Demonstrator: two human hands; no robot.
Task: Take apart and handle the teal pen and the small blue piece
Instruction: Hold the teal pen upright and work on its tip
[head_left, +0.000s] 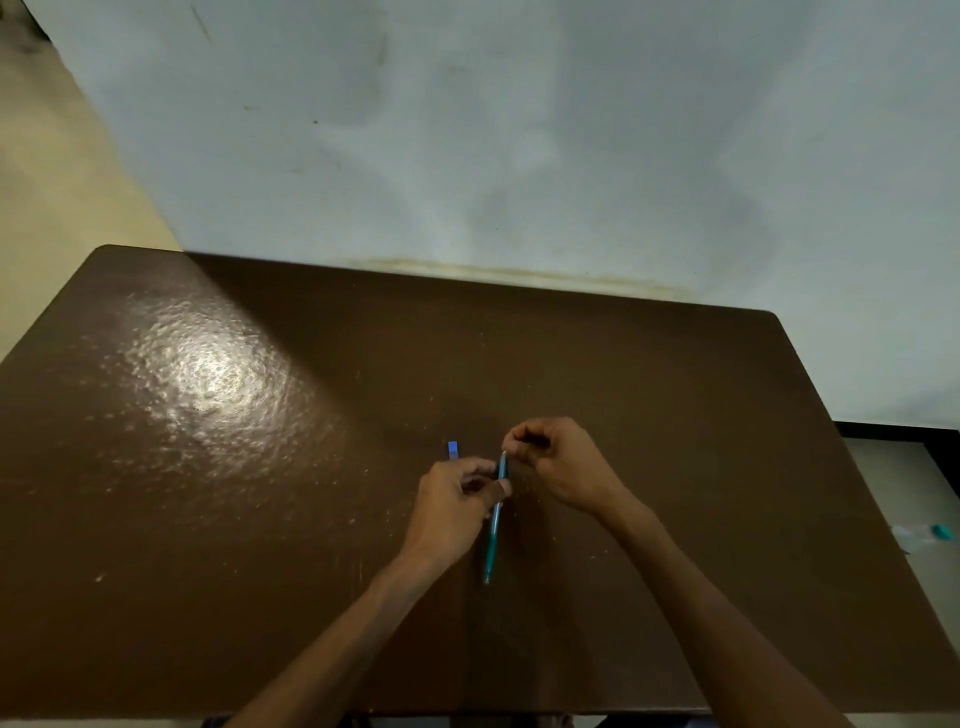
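Both hands pinch the pen (492, 530) above the tabletop (208, 467): left hand (457, 499) mid-barrel, right hand (556, 462) at its far end. The blue piece (453, 450) lies just left of the grip.

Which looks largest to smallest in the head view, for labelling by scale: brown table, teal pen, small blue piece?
1. brown table
2. teal pen, held in both hands
3. small blue piece, lying on the table
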